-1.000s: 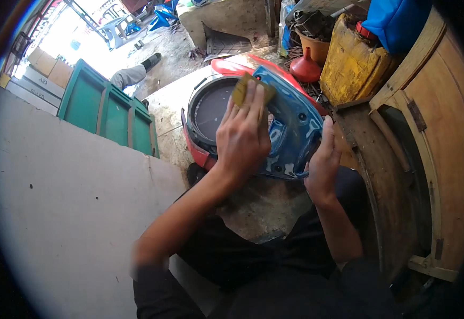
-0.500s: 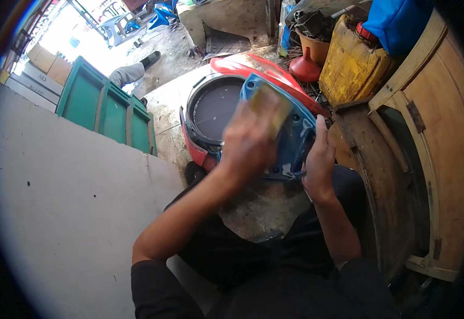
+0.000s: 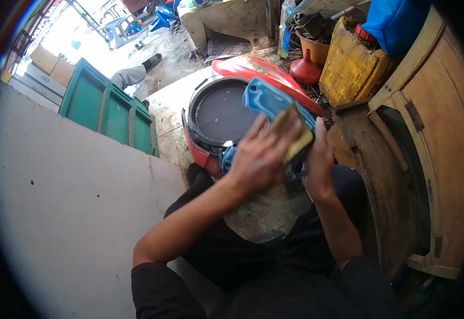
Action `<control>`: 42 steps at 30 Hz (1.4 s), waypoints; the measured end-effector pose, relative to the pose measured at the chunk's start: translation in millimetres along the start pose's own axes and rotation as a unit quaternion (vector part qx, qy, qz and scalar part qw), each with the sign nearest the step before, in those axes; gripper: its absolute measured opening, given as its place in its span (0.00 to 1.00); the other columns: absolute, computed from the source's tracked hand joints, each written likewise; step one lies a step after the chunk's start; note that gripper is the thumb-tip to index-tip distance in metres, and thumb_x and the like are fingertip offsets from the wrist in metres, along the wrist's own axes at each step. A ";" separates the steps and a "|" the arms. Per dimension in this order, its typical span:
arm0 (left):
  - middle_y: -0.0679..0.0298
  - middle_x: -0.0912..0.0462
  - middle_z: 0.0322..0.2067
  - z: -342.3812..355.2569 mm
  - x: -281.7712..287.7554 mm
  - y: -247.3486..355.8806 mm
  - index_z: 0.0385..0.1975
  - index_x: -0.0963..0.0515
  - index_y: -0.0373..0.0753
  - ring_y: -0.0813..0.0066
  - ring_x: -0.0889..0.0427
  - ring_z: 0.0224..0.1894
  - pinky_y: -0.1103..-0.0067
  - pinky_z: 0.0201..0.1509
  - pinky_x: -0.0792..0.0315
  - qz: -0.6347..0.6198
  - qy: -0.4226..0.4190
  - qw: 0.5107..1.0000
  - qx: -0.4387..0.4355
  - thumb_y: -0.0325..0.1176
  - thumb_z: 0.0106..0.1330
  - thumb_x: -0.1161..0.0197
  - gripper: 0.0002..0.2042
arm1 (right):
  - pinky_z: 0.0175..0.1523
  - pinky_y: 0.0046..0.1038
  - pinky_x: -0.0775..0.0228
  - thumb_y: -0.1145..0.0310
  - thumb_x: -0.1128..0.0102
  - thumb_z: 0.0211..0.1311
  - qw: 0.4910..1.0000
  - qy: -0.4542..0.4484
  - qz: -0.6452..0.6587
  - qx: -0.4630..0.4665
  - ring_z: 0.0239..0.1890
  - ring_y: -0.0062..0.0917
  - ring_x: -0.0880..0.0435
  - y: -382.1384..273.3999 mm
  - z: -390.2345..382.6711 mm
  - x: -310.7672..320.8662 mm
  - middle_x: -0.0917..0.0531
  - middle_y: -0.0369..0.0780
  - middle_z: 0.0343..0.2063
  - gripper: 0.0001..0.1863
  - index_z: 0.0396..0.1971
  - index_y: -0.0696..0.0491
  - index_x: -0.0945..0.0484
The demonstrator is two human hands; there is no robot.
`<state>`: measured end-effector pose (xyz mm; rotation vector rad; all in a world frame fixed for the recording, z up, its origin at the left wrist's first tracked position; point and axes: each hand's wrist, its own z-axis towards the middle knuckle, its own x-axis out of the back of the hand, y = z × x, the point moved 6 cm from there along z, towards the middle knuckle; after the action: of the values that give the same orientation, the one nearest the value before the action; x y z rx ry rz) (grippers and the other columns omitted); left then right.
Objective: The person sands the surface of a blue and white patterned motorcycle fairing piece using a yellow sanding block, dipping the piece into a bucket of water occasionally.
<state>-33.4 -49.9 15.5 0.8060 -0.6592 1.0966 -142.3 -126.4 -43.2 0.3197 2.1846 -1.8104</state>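
Note:
A blue glossy moulded plastic panel (image 3: 268, 97) is held tilted over the floor between my knees, its surface streaked wet. My left hand (image 3: 261, 154) grips a yellowish sponge (image 3: 299, 144) and presses it against the panel's face, covering much of it. At the panel's right edge, my right hand (image 3: 320, 162) steadies it with the thumb up along the side; its other fingers are mostly hidden behind. To the left of the panel stands a round black basin (image 3: 193, 119) with dark grey water (image 3: 218, 109).
Red plastic panels (image 3: 290, 85) lie behind and beside the basin. Farther right are a red funnel (image 3: 305, 69), a yellow jerrycan (image 3: 351, 66) and wooden furniture (image 3: 429, 143). A white wall (image 3: 77, 202) and green panelled board (image 3: 112, 109) border the left. Another person's leg (image 3: 133, 74) shows beyond.
My left hand has moved the sponge down and to the right across the blue panel, uncovering its upper part. My right hand stays at the edge.

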 end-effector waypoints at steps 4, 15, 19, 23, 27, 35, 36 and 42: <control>0.46 0.22 0.58 20.6 2.1 -47.8 0.60 0.25 0.33 0.52 0.23 0.63 0.59 0.70 0.33 0.042 0.042 0.995 0.077 0.27 0.57 0.40 0.26 | 0.38 0.22 0.31 0.50 0.60 0.81 0.992 -0.087 -0.091 0.028 0.29 0.15 0.27 9.0 6.6 11.3 0.22 0.32 0.25 0.31 0.30 0.62 0.21; 0.44 0.19 0.46 2.3 -4.1 -10.6 0.60 0.27 0.36 0.45 0.19 0.48 0.57 0.51 0.26 -0.023 0.076 0.997 0.021 0.23 0.62 0.43 0.23 | 0.31 0.23 0.38 0.50 0.59 0.81 0.997 -0.020 -0.053 0.057 0.24 0.14 0.33 3.7 4.1 9.1 0.28 0.30 0.20 0.31 0.25 0.61 0.23; 0.38 0.22 0.54 21.9 1.8 -44.5 0.62 0.28 0.32 0.43 0.23 0.60 0.57 0.65 0.30 -0.020 0.033 0.994 0.106 0.25 0.55 0.40 0.30 | 0.29 0.24 0.40 0.50 0.59 0.81 0.992 -0.072 -0.088 0.062 0.23 0.13 0.36 -14.3 -1.3 3.9 0.30 0.29 0.18 0.31 0.24 0.61 0.24; 0.38 0.19 0.51 2.3 -2.1 -5.0 0.61 0.29 0.31 0.39 0.21 0.55 0.56 0.61 0.27 -0.008 0.087 0.996 -0.008 0.24 0.60 0.45 0.26 | 0.29 0.24 0.41 0.51 0.58 0.81 0.992 -0.064 -0.086 0.063 0.23 0.13 0.37 -0.1 1.8 9.2 0.32 0.28 0.17 0.31 0.21 0.61 0.26; 0.36 0.24 0.56 25.1 6.6 -47.1 0.65 0.31 0.35 0.38 0.24 0.60 0.59 0.62 0.28 -0.043 0.044 0.987 0.150 0.25 0.68 0.45 0.23 | 0.29 0.24 0.42 0.53 0.57 0.81 0.990 -0.076 -0.088 0.076 0.23 0.13 0.37 -16.4 -7.8 1.1 0.32 0.28 0.17 0.31 0.21 0.62 0.27; 0.38 0.28 0.62 26.5 8.5 -65.4 0.67 0.33 0.34 0.39 0.28 0.64 0.60 0.67 0.32 -0.077 0.021 0.973 0.216 0.29 0.73 0.49 0.23 | 0.29 0.23 0.44 0.56 0.58 0.82 0.984 -0.108 -0.094 0.104 0.24 0.13 0.36 -7.5 -5.7 1.5 0.30 0.30 0.18 0.29 0.25 0.63 0.25; 0.38 0.28 0.62 23.8 8.1 -55.6 0.66 0.32 0.31 0.39 0.27 0.63 0.58 0.68 0.33 -0.055 0.042 0.980 0.187 0.30 0.73 0.49 0.22 | 0.29 0.23 0.44 0.56 0.58 0.82 0.984 -0.101 -0.102 0.104 0.24 0.13 0.36 -7.4 -5.8 3.2 0.31 0.30 0.18 0.29 0.24 0.63 0.25; 0.38 0.27 0.62 25.2 1.8 -66.3 0.64 0.31 0.26 0.38 0.26 0.62 0.57 0.70 0.35 -0.101 0.032 0.961 0.256 0.34 0.74 0.49 0.23 | 0.27 0.23 0.47 0.57 0.57 0.82 0.977 -0.055 -0.104 0.175 0.22 0.12 0.39 -24.5 -14.2 -7.3 0.33 0.29 0.16 0.30 0.20 0.63 0.27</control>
<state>27.9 -85.7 15.4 1.2469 -0.2254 1.1124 -145.0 -117.0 -15.7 0.0582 1.8772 -2.2723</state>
